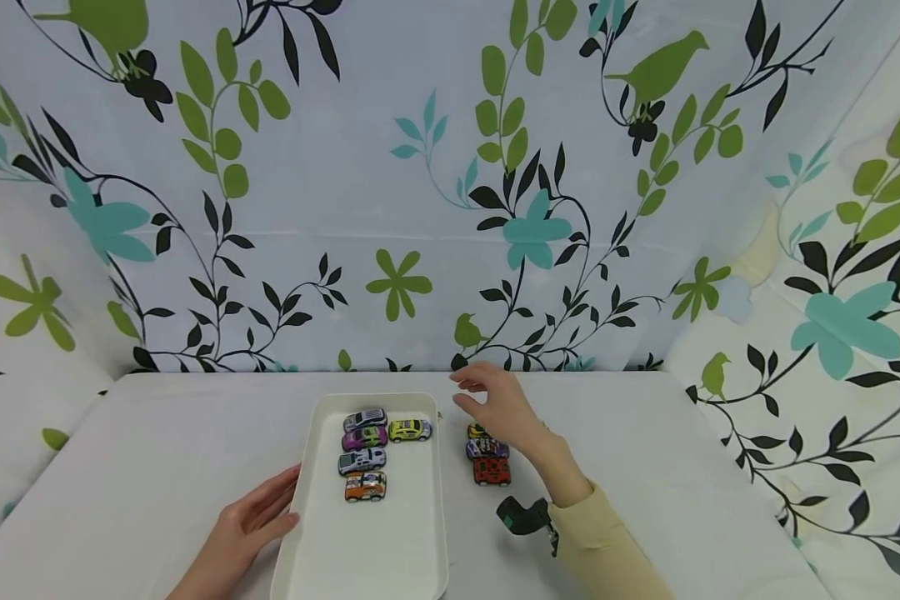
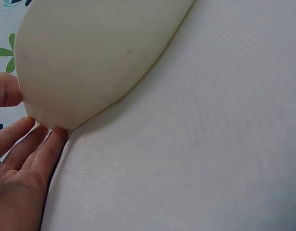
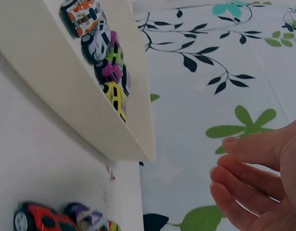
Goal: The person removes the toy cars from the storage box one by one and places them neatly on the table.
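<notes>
A white tray (image 1: 375, 550) lies lengthwise on the table, with several toy cars in its far half. Among them are an orange car (image 1: 365, 486), a purple-and-green car (image 1: 364, 438) and a yellow car (image 1: 410, 430). My left hand (image 1: 251, 529) rests its extended fingertips on the tray's left outer wall (image 2: 90, 72). Raised above the table, right of the tray's far corner, my right hand (image 1: 504, 408) has loosely bent fingers and nothing in them. Below it stand a red car (image 1: 492, 472), a purple car (image 1: 487, 448) and a partly covered yellow one (image 1: 477, 430).
A black device (image 1: 523, 517) is strapped at the right wrist, by the yellow sleeve (image 1: 603, 542). White cloth covers the table (image 1: 157, 467). Patterned curtain (image 1: 330, 167) with leaves and birds hangs behind the far edge and along both sides.
</notes>
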Demonstrator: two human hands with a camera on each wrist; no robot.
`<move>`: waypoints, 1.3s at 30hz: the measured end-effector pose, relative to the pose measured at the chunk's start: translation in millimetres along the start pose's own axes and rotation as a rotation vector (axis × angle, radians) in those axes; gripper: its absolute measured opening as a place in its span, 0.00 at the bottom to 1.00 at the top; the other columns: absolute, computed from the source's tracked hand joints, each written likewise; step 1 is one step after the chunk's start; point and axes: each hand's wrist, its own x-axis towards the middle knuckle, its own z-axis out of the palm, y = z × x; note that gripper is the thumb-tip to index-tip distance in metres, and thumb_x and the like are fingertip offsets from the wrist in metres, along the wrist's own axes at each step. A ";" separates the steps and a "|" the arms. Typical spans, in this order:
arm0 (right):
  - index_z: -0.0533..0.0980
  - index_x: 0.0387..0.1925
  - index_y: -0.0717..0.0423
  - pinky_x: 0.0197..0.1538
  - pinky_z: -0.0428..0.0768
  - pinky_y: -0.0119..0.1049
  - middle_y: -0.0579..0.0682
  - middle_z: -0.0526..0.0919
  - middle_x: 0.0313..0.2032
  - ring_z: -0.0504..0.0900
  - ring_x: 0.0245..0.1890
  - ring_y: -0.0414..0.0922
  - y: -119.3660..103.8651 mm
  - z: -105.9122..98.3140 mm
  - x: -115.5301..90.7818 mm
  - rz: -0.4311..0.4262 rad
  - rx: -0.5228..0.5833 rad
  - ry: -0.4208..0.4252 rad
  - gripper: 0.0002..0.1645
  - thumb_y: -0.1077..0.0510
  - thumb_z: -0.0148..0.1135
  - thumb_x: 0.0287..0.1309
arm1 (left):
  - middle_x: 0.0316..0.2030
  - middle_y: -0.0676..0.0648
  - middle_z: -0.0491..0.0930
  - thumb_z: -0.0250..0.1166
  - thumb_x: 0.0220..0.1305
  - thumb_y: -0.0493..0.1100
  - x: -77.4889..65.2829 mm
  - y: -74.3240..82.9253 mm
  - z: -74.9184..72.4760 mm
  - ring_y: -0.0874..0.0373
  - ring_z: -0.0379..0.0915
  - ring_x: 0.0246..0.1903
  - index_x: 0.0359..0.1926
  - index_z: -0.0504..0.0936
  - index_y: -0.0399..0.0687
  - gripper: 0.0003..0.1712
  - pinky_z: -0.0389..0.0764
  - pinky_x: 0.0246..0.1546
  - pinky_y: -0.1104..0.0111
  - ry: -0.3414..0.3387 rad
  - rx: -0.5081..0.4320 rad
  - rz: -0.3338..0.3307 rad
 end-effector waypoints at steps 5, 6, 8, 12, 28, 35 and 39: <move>0.81 0.51 0.62 0.53 0.84 0.43 0.57 0.84 0.48 0.84 0.47 0.51 -10.7 25.8 15.2 0.013 -0.011 -0.112 0.16 0.65 0.67 0.61 | 0.74 0.41 0.61 0.67 0.66 0.48 2.8 -2.4 3.7 0.50 0.61 0.70 0.75 0.60 0.44 0.42 0.79 0.59 0.67 0.000 -0.015 -0.002; 0.81 0.51 0.63 0.53 0.84 0.44 0.58 0.84 0.48 0.84 0.47 0.52 -12.7 30.3 17.8 0.013 -0.013 -0.135 0.16 0.64 0.67 0.61 | 0.74 0.41 0.61 0.67 0.66 0.47 2.7 -2.3 4.2 0.51 0.60 0.70 0.75 0.60 0.44 0.42 0.79 0.59 0.67 -0.001 -0.015 0.002; 0.81 0.52 0.64 0.53 0.84 0.44 0.59 0.84 0.48 0.83 0.47 0.52 -15.5 39.2 22.0 0.019 -0.032 -0.178 0.17 0.64 0.66 0.61 | 0.74 0.41 0.61 0.67 0.67 0.47 2.5 -2.3 4.6 0.50 0.60 0.70 0.75 0.60 0.43 0.41 0.79 0.59 0.67 -0.009 -0.016 0.014; 0.81 0.52 0.64 0.51 0.83 0.43 0.58 0.85 0.47 0.82 0.47 0.53 -18.6 55.9 28.3 0.060 -0.091 -0.246 0.18 0.62 0.67 0.61 | 0.74 0.41 0.60 0.66 0.67 0.46 3.2 -1.8 4.8 0.51 0.61 0.70 0.75 0.60 0.43 0.41 0.78 0.59 0.67 -0.017 -0.019 0.022; 0.84 0.48 0.60 0.55 0.82 0.40 0.52 0.87 0.46 0.83 0.49 0.48 -16.1 88.7 28.4 0.154 -0.241 -0.353 0.19 0.66 0.73 0.51 | 0.74 0.39 0.60 0.65 0.68 0.45 1.0 -1.4 4.2 0.43 0.57 0.72 0.76 0.59 0.42 0.40 0.79 0.59 0.66 -0.016 -0.027 0.015; 0.85 0.47 0.57 0.57 0.80 0.40 0.50 0.86 0.47 0.81 0.51 0.47 -14.8 92.7 28.3 0.140 -0.246 -0.364 0.18 0.66 0.72 0.52 | 0.74 0.39 0.60 0.66 0.67 0.47 -0.8 0.9 3.0 0.43 0.57 0.72 0.75 0.59 0.42 0.41 0.79 0.59 0.65 0.006 -0.007 -0.005; 0.85 0.48 0.57 0.58 0.79 0.41 0.50 0.86 0.47 0.81 0.51 0.47 -16.1 93.3 29.0 0.145 -0.235 -0.371 0.18 0.66 0.72 0.53 | 0.74 0.39 0.60 0.66 0.67 0.46 -1.4 0.8 2.3 0.42 0.57 0.72 0.75 0.59 0.43 0.41 0.79 0.59 0.64 0.011 -0.002 -0.005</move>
